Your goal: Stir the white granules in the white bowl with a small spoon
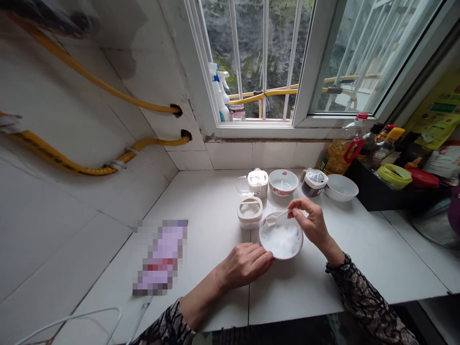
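Observation:
A bowl [301,243] with a thin reddish rim holds a white, grainy or powdery substance [282,241]. Closed around the bowl's near left rim is my left hand [247,263]. My right hand [308,218] pinches the handle of a small white spoon [275,219] over the bowl's far side. The spoon's head reaches down inside the bowl, above the white substance. Just left of the bowl stands a white lidded seasoning jar [250,215], and behind it a second white jar [258,182] with a clear handle or lid beside it.
At the back are a flower-patterned bowl [283,183], a dark-filled jar [314,183] and a white bowl [341,188]. An oil bottle [343,148] and several condiments stand by a black box [373,184] on the right. A blurred purple object [163,256] lies left, with a cable.

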The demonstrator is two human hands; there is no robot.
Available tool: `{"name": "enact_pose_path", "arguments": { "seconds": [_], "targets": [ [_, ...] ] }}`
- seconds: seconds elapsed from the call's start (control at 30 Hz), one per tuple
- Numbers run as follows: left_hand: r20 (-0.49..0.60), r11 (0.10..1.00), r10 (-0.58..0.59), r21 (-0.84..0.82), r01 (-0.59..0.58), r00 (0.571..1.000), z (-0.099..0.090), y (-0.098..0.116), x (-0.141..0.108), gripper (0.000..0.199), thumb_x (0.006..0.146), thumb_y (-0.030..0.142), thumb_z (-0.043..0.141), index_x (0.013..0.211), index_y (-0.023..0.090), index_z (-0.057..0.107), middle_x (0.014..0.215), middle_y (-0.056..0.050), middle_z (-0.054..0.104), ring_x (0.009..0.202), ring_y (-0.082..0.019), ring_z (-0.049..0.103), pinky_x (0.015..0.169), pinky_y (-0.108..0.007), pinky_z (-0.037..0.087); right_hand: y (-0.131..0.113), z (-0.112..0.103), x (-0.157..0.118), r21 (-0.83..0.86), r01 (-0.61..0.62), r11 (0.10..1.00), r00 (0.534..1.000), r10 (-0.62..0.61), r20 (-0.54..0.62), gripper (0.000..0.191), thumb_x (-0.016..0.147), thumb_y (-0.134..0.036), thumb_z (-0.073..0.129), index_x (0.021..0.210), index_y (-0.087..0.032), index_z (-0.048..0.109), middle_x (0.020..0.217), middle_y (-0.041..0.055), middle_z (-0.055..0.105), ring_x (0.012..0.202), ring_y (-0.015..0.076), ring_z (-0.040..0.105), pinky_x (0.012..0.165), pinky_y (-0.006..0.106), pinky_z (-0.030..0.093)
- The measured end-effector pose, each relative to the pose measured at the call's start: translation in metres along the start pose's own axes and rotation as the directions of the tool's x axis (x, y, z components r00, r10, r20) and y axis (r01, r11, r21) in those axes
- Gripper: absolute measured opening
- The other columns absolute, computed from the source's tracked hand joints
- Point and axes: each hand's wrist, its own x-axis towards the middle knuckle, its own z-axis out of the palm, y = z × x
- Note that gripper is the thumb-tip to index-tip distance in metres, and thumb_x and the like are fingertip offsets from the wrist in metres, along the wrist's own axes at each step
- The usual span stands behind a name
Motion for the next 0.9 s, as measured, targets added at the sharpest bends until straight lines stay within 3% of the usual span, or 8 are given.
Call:
{"name": "enact_pose_path", "arguments": {
  "seconds": [0.17,0.27,0.4,0.53,0.7,0.9],
  "targets": [
    [0.006,1.0,-0.002,0.007,0.002,1.0,-0.001,0.0,0.0,0.014,0.095,0.013,0.046,0.084,0.017,0.054,0.06,0.003,0.055,0.05,-0.01,0.05,0.046,-0.025,0.035,0.001,0.008,-0.002,-0.104,0.08,0.991,0.966,-0.052,0.252,0.019,0.076,-0.009,0.048,0.071,-0.021,0.063,0.061,-0.0004,0.067,0.068,0.0183,0.059,0.084,0.038,0.046],
    [0.006,1.0,-0.002,0.005,0.002,1.0,0.0,0.0,0.0,0.015,0.095,0.012,0.045,0.084,0.017,0.054,0.059,0.004,0.054,0.05,-0.01,0.049,0.046,-0.026,0.034,-0.003,0.012,-0.004,-0.057,0.026,0.998,0.945,-0.006,0.327,0.021,0.074,-0.008,0.047,0.067,-0.022,0.062,0.058,-0.0011,0.066,0.07,0.0182,0.059,0.085,0.036,0.046],
    [0.001,1.0,-0.001,0.005,0.001,1.0,0.002,0.0,-0.002,0.013,0.095,0.013,0.048,0.085,0.017,0.054,0.059,0.004,0.055,0.05,-0.01,0.049,0.047,-0.026,0.035,-0.004,0.008,-0.001,0.065,-0.224,0.972,0.938,0.197,0.284,0.016,0.071,-0.015,0.048,0.064,-0.021,0.061,0.054,-0.0008,0.064,0.062,0.0169,0.058,0.073,0.032,0.047],
    [0.002,1.0,-0.006,0.001,0.006,1.0,0.001,0.0,-0.002,0.012,0.095,0.014,0.048,0.085,0.017,0.054,0.061,0.003,0.056,0.051,-0.01,0.051,0.048,-0.025,0.037,0.0,0.003,0.005,0.272,-0.478,0.835,0.866,0.399,0.301,0.011,0.067,-0.024,0.051,0.064,-0.02,0.061,0.049,-0.0012,0.061,0.049,0.0141,0.054,0.056,0.027,0.044],
    [0.002,1.0,-0.004,-0.012,0.004,1.0,0.0,0.0,-0.001,0.013,0.096,0.013,0.046,0.086,0.016,0.054,0.06,0.003,0.057,0.051,-0.01,0.051,0.047,-0.025,0.037,0.003,0.001,0.009,0.379,-0.556,0.74,0.831,0.48,0.281,0.01,0.062,-0.025,0.055,0.061,-0.018,0.063,0.046,-0.0007,0.061,0.047,0.013,0.052,0.054,0.027,0.043],
    [0.006,1.0,-0.003,-0.003,0.003,1.0,0.001,0.0,-0.001,0.012,0.096,0.014,0.046,0.087,0.017,0.054,0.061,0.003,0.058,0.051,-0.009,0.052,0.048,-0.025,0.037,0.006,-0.001,0.011,0.438,-0.579,0.688,0.815,0.512,0.273,0.01,0.062,-0.024,0.058,0.062,-0.018,0.065,0.047,-0.0003,0.062,0.049,0.0132,0.053,0.058,0.029,0.046]
  ]
}}
